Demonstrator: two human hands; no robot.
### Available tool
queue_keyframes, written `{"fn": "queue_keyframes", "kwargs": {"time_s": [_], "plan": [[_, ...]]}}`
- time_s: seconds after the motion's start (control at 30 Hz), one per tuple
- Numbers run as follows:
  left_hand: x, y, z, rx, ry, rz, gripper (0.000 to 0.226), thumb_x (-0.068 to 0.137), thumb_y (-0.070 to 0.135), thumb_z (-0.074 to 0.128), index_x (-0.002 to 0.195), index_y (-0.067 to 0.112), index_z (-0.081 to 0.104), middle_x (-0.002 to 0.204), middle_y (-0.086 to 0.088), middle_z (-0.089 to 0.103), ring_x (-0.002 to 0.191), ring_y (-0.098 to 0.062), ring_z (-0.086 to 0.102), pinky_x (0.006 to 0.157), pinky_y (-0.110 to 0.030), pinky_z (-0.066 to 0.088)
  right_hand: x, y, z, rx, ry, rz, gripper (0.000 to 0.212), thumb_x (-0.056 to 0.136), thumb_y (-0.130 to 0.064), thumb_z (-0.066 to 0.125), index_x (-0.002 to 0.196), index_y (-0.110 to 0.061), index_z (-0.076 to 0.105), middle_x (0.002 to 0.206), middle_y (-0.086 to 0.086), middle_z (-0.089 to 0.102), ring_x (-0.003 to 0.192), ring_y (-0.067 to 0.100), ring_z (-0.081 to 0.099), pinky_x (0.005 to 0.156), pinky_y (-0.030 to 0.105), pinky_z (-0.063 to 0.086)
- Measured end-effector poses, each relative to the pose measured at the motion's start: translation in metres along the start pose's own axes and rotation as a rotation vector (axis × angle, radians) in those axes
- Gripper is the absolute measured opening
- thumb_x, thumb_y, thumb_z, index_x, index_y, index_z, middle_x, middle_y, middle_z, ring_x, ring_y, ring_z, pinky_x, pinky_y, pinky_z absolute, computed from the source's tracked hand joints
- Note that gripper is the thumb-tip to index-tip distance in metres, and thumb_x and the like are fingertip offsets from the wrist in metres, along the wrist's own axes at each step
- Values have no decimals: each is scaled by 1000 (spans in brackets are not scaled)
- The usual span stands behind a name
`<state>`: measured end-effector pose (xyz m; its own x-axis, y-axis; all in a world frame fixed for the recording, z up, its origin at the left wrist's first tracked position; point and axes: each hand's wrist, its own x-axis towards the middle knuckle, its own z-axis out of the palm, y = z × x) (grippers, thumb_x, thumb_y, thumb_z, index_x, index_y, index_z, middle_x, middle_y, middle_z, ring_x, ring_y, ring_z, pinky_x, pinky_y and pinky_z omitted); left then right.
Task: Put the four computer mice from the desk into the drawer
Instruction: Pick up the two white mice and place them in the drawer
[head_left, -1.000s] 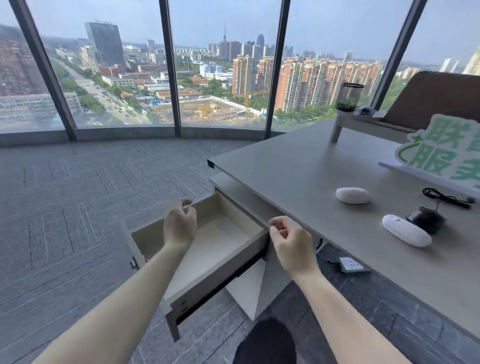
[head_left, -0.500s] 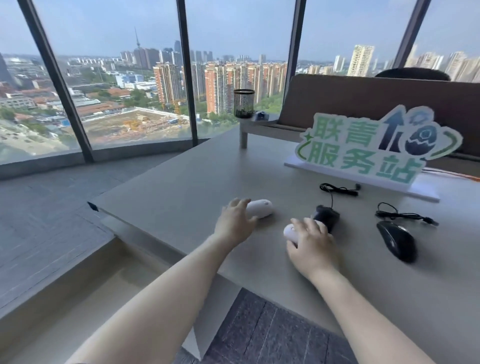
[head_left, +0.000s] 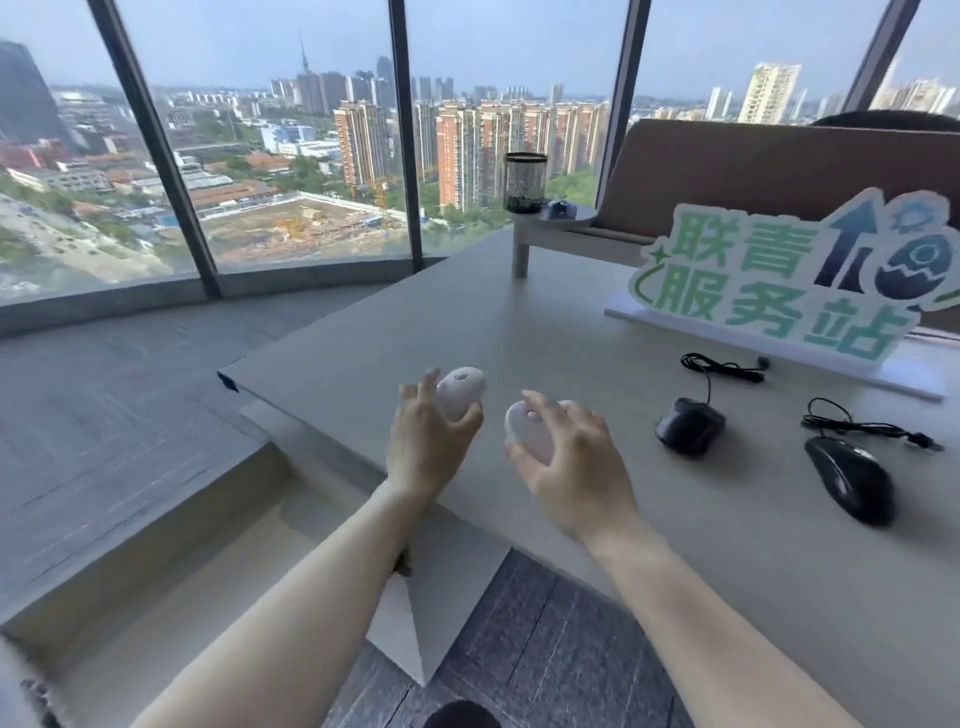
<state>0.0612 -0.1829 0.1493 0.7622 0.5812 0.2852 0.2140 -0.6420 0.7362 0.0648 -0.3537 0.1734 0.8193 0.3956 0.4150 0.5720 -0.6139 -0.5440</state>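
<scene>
Spanning most of the view, the pale grey rectangular desk (head_left: 519, 322) serves as the landmark. Standing on the desk's far right is a white cut-out sign (head_left: 789, 280) with green characters reading 联青服务站, beside a dark blue arrow. Below the desk's left edge, the open beige drawer (head_left: 171, 587) shows a bare floor.

On the desk's right side lies a glossy black corded mouse (head_left: 852, 486), its long axis running diagonally from near-right to far-left, its bundled cable beyond it. Just left of it rests a smaller black corded mouse (head_left: 690, 425), nose pointing away towards the sign, its cord trailing that way.

Above the desk's near edge, the right hand (head_left: 571, 467) wraps around a white oval wireless mouse (head_left: 527, 431), held lifted with its long axis tilted up and leftwards, underside or top unclear. The left hand (head_left: 426, 447) grips a second white oval mouse (head_left: 460, 392), its long axis angled up and to the right, a small dark spot on its visible face.
</scene>
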Motion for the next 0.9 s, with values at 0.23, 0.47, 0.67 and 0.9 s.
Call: {"fn": "queue_keyframes", "kwargs": {"time_s": [0.23,0.47,0.67,0.9], "plan": [[-27,-145,-119,137,124,-403,57,74,41,56,124,13,50,116,-12,48,107,-33,50,82,-36,43,-14,-119,111,307,-220,-112,46,84,-33,63,129,-26,53,114,1,61,110,22,53,89,30,45],[-51,-262,-137,293,8,-751,58,73,38,59,124,10,50,125,-15,47,117,-35,47,93,-40,43,-24,-144,237,173,-536,-20,62,87,-39,60,142,-26,37,128,6,50,118,25,48,92,36,46],[-39,-305,-112,412,-87,-835,64,72,49,59,122,11,49,128,-10,51,122,-32,45,94,-38,42,-10,-140,306,-134,-711,-9,66,87,-42,59,144,-27,29,131,10,45,119,30,48,87,38,45],[-33,-321,-85,428,-121,-787,67,76,52,60,126,8,49,131,-14,49,124,-34,44,97,-37,39,-6,-127,347,-367,-907,56,46,88,-25,56,131,-15,43,131,17,44,113,35,52,90,38,47]]}}
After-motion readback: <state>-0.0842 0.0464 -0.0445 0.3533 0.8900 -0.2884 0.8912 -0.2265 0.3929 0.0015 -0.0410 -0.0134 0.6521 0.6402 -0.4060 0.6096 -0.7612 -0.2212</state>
